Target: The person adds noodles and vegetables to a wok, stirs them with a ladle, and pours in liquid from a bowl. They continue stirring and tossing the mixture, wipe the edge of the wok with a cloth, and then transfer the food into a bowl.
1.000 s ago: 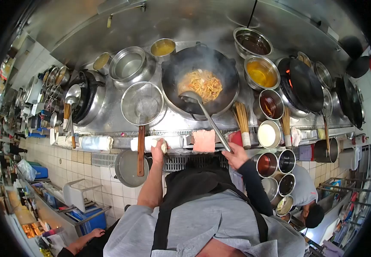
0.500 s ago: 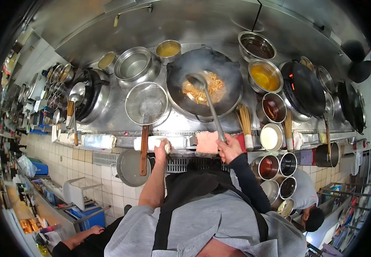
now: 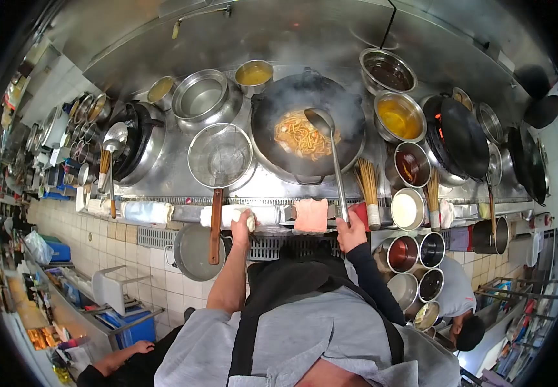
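Observation:
My right hand (image 3: 352, 234) is closed round the handle end of a long metal ladle (image 3: 336, 169). The ladle's bowl is over the right side of the noodles (image 3: 301, 134), which lie in a dark, steaming wok (image 3: 267, 155). At the counter's front edge, my left hand (image 3: 241, 231) grips a white cloth (image 3: 250, 221). Left of that hand, the wooden handle of a round strainer (image 3: 219, 155) juts over the edge. A folded pink cloth (image 3: 310, 215) lies between my hands.
Beside the wok stand a bowl of yellow liquid (image 3: 399, 116), a pot of red sauce (image 3: 412, 162) and a bamboo brush (image 3: 368, 184). A large metal pot (image 3: 206, 97) is at the back left. Another person (image 3: 458, 290) bends down at the right; someone's arm (image 3: 121, 356) shows lower left.
The ladle's bowl has moved right across the wok, and its handle is steeper. My right hand has shifted slightly right and down. My left hand has hardly moved.

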A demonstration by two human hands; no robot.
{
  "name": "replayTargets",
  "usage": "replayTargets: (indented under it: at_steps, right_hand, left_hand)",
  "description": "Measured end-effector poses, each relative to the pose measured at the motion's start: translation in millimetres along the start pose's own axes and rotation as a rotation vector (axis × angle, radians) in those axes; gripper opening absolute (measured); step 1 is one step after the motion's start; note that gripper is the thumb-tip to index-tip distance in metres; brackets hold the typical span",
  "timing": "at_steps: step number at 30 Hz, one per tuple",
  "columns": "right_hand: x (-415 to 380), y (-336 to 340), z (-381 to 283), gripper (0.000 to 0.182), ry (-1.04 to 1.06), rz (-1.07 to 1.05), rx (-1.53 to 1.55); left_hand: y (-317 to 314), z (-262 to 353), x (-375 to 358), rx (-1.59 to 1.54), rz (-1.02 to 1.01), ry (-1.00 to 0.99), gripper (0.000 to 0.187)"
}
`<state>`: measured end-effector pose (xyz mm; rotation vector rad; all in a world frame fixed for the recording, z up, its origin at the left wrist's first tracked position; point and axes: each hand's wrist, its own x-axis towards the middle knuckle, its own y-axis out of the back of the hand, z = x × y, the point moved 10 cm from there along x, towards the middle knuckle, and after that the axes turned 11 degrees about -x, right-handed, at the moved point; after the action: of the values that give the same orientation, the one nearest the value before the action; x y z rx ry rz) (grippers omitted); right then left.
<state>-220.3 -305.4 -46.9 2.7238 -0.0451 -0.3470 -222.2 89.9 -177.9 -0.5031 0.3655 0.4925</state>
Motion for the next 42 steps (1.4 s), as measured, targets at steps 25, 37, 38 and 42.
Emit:
replayTargets:
  at_steps: [25,37,38,42]
  right_hand:
    - [-39,-305,-1,0.053,0.407,-1.082,0.044]
    - [-59,-115,335,0.030,-0.511,-0.348,-0.485]
    - [-72,-92,347,0.028,-0.677,-0.149,-0.217]
    - [-99,-82,386,0.021,-0.655,-0.257,-0.375]
  left_hand:
    - [20,83,-61,0.132,0.089,-0.350,0.024]
    - [-61,34,-41,1.408,-0.443,-0.366,0.059]
    - [-64,28,-43,1.472,-0.466,-0.319,0.060]
    - [-76,28,-48,1.618,-0.546,-0.232,0.061]
